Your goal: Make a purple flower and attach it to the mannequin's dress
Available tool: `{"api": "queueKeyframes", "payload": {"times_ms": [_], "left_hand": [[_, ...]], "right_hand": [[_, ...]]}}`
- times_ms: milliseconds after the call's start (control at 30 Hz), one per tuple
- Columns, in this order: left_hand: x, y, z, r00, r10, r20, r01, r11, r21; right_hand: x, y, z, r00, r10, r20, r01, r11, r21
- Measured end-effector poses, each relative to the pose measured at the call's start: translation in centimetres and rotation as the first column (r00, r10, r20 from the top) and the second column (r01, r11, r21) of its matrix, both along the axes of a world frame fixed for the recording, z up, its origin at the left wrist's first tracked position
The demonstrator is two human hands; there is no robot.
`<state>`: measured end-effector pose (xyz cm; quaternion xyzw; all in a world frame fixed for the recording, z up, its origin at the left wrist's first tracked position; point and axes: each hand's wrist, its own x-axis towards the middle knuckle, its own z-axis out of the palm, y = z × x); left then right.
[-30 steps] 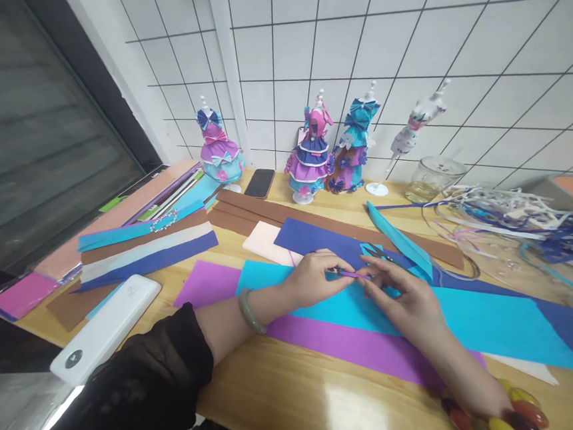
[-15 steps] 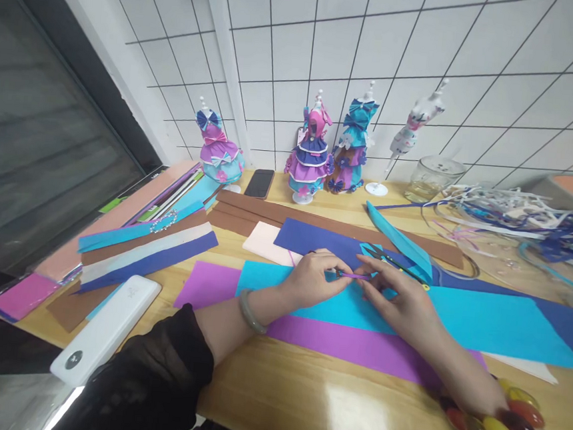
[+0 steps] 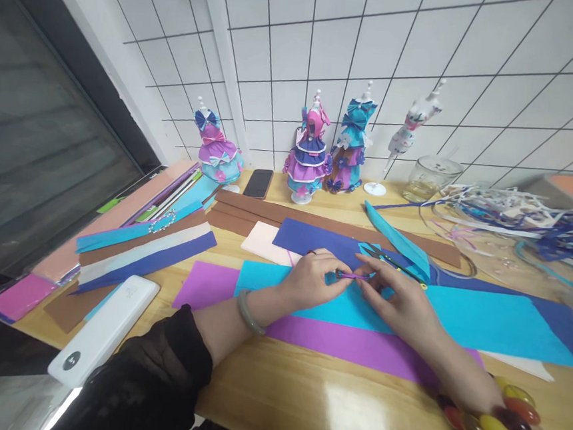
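My left hand (image 3: 313, 281) and my right hand (image 3: 399, 302) meet over a turquoise paper sheet (image 3: 482, 322), both pinching the ends of a thin purple strip (image 3: 353, 275) between fingertips. The strip is held just above the sheet. A purple sheet (image 3: 355, 345) lies under the turquoise one, nearer to me. A dark blue sheet (image 3: 314, 239) lies just beyond my fingers. Small scissors (image 3: 387, 259) rest on the paper right behind my right hand.
Several small dress-form dolls (image 3: 309, 153) in paper dresses stand along the tiled wall, with a phone (image 3: 259, 183) and a glass jar (image 3: 430, 177). A ribbon tangle (image 3: 531, 223) fills the right. Paper strips (image 3: 147, 250) and a white power bank (image 3: 106, 330) lie left on the wooden table (image 3: 330, 406).
Both hands stay on the purple strip; the right-hand fingers have shifted slightly left along it. The view has drifted a little.
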<state>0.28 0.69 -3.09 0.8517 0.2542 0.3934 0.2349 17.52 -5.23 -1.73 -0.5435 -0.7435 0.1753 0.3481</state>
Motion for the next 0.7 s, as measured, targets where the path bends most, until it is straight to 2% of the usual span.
{"api": "queueKeyframes", "payload": {"times_ms": [200,400,467,533,633,700], "left_hand": [[0.0,0.0,-0.1,1.0,0.007,0.01,-0.007,1.0,-0.008],[0.1,0.0,0.1,0.982,0.152,0.115,-0.13,0.975,-0.18],[0.1,-0.1,0.4,0.973,0.192,0.125,-0.175,0.975,-0.134],[0.0,-0.2,0.7,0.971,0.202,0.131,-0.199,0.979,-0.033],[0.0,-0.4,0.9,0.973,0.18,0.141,-0.196,0.975,0.107],[-0.1,-0.4,0.9,0.975,0.171,0.142,-0.193,0.968,0.159]], "right_hand": [[0.0,0.1,-0.1,1.0,0.005,-0.006,-0.005,1.0,-0.012],[0.4,0.6,-0.3,0.996,-0.054,-0.066,0.057,0.998,0.036],[0.4,0.7,-0.3,0.99,-0.063,-0.13,0.064,0.998,0.004],[0.1,0.7,-0.2,0.965,-0.082,-0.249,0.064,0.995,-0.08],[-0.1,0.6,0.2,0.878,-0.129,-0.46,0.015,0.97,-0.242],[-0.1,0.6,0.6,0.828,-0.167,-0.536,-0.012,0.949,-0.315]]}}
